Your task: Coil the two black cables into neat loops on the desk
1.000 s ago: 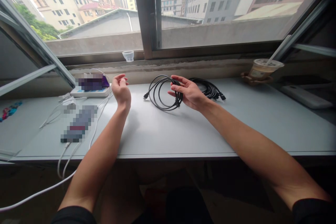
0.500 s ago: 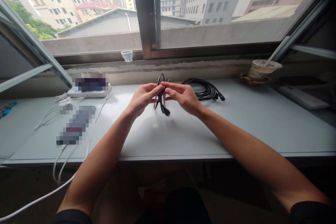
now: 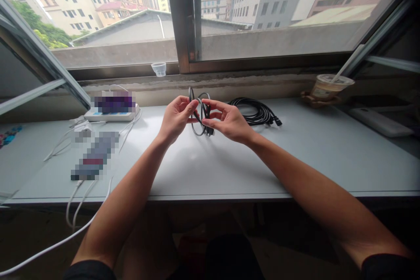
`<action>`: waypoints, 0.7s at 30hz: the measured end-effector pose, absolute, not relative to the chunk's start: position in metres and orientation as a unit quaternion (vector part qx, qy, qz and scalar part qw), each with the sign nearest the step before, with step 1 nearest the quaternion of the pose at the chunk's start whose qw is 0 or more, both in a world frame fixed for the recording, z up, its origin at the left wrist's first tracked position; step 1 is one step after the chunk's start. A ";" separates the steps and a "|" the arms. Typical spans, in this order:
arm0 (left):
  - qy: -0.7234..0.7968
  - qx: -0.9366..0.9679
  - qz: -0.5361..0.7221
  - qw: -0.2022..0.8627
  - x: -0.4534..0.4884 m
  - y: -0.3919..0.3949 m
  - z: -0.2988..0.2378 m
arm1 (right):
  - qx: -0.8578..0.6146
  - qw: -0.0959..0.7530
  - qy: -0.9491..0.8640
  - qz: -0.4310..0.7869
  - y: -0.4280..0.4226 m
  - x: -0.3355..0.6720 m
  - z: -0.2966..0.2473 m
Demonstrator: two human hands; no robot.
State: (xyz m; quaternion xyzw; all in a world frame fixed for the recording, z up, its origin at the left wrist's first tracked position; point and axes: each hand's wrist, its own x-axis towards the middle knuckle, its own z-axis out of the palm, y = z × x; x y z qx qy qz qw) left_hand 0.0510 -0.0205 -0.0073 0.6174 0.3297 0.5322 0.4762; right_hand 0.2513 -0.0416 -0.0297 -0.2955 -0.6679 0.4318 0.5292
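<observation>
A coiled black cable is held up on edge just above the grey desk, in front of the window. My left hand pinches the coil from the left with thumb and fingers closed on it. My right hand grips the same coil from the right, fingers curled round the strands. A second bundle of black cable lies flat on the desk just right of my right hand.
A white power strip with white leads and a blurred device lie at the left. An iced drink cup stands at the back right, a white flat object beyond it. A small clear cup sits on the window ledge.
My left hand came across from the left and took hold of the black coil. The coil, flat in my right hand a second ago, now stands upright between both hands.
</observation>
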 end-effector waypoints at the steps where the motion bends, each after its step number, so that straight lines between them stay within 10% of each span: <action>1: 0.328 0.616 0.539 0.472 0.051 -0.020 -0.007 | -0.295 0.526 -0.670 0.433 -0.041 0.252 -0.029; 21: 0.394 0.611 0.569 0.384 0.028 -0.007 -0.002 | -0.405 0.562 -0.631 0.349 -0.027 0.257 -0.041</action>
